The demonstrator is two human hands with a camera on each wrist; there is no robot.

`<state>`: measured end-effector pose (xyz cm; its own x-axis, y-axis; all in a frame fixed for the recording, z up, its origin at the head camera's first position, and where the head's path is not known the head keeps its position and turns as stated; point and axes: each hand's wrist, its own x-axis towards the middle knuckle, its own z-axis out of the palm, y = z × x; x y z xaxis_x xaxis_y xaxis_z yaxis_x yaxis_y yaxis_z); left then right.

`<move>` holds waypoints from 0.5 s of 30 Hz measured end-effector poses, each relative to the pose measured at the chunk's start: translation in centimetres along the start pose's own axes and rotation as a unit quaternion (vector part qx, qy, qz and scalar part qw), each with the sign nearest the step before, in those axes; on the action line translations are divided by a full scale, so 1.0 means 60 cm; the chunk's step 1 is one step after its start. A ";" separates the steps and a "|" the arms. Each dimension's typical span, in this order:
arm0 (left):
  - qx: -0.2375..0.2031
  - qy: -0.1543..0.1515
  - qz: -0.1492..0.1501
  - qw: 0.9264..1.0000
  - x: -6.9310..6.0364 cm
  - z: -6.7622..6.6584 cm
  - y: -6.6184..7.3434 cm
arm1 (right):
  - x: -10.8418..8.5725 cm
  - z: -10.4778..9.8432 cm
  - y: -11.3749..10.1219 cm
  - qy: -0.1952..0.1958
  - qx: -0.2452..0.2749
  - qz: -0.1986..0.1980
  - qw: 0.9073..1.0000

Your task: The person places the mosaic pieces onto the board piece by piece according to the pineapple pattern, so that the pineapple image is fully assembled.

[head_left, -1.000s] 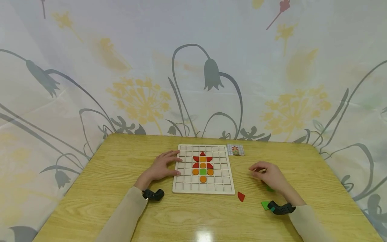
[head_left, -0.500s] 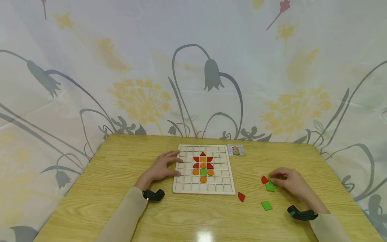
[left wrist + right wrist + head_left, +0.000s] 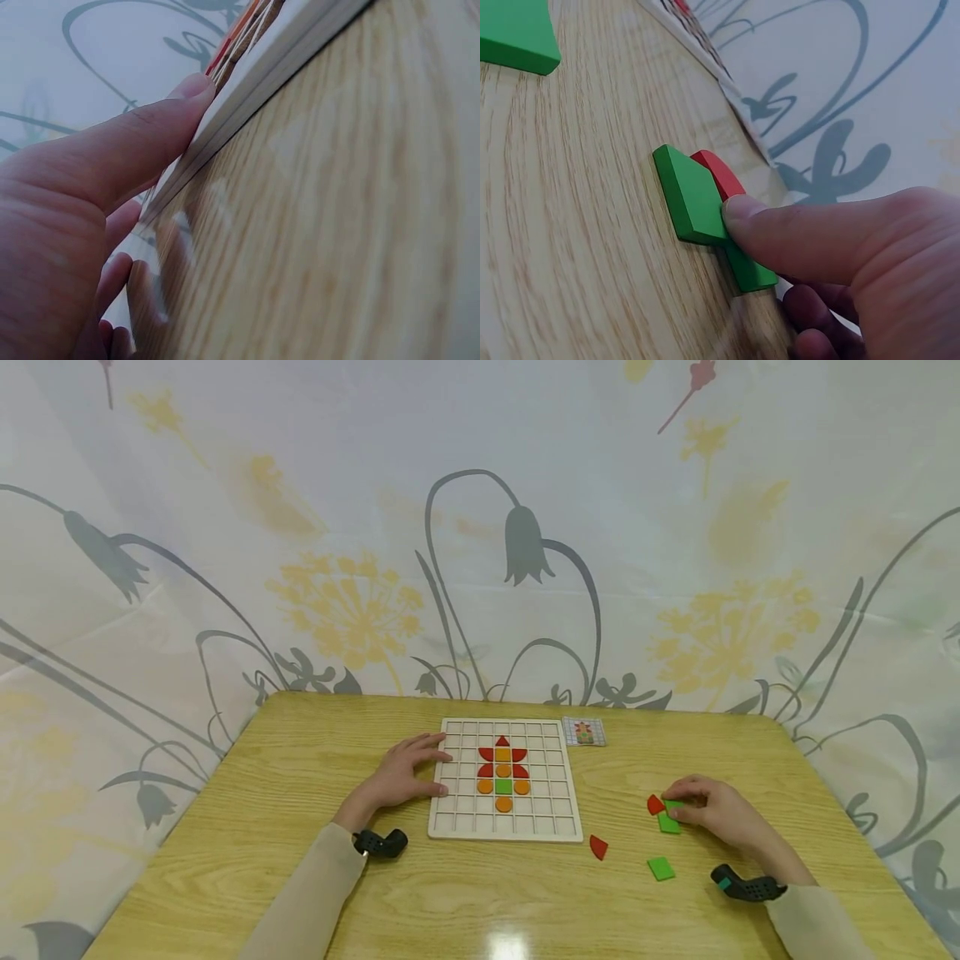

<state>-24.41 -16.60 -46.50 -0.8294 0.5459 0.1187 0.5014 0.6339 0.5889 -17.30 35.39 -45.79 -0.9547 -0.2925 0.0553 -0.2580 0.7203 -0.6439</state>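
My left hand (image 3: 393, 775) rests at the left edge of a white gridded board (image 3: 465, 822), its thumb touching the rim in the left wrist view. Red, orange and green shape tiles form a figure in the board's middle. On the table to the right, my right hand (image 3: 716, 810) pinches a green tile (image 3: 751, 274) between thumb and fingers; its far side is hidden. Touching that tile is a green square tile (image 3: 694, 195), with a red quarter-circle tile (image 3: 655, 804) close by.
Nearer me lie another green tile (image 3: 661, 868) and a red quarter-circle tile (image 3: 598, 847), the latter near the board's lower right corner. A small pattern card (image 3: 592, 727) sits by the upper right corner. A printed curtain (image 3: 480, 610) hangs behind the table.
My right hand has moved right and down from beside the board to the green and red tiles, and the green tile in its fingers now lies flatter. The left hand stays put.
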 end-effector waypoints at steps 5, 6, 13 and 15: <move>-0.004 0.001 0.004 1.000 -0.001 -0.001 0.001 | -0.001 0.001 -0.002 0.000 0.011 0.002 1.000; -0.005 0.001 0.004 1.000 -0.001 -0.001 0.001 | -0.001 0.001 -0.003 0.000 0.018 0.005 1.000; -0.006 0.003 0.002 1.000 -0.002 0.000 0.000 | 0.001 0.003 -0.004 -0.010 0.057 0.020 0.998; -0.006 0.004 0.002 1.000 -0.001 0.001 -0.001 | 0.001 0.004 -0.004 -0.009 0.063 0.021 0.998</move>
<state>-24.35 -16.64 -46.58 -0.8294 0.5441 0.1265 0.5015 0.6256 0.5975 -17.28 35.05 -45.84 -0.9610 -0.2763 0.0128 -0.1960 0.6476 -0.7363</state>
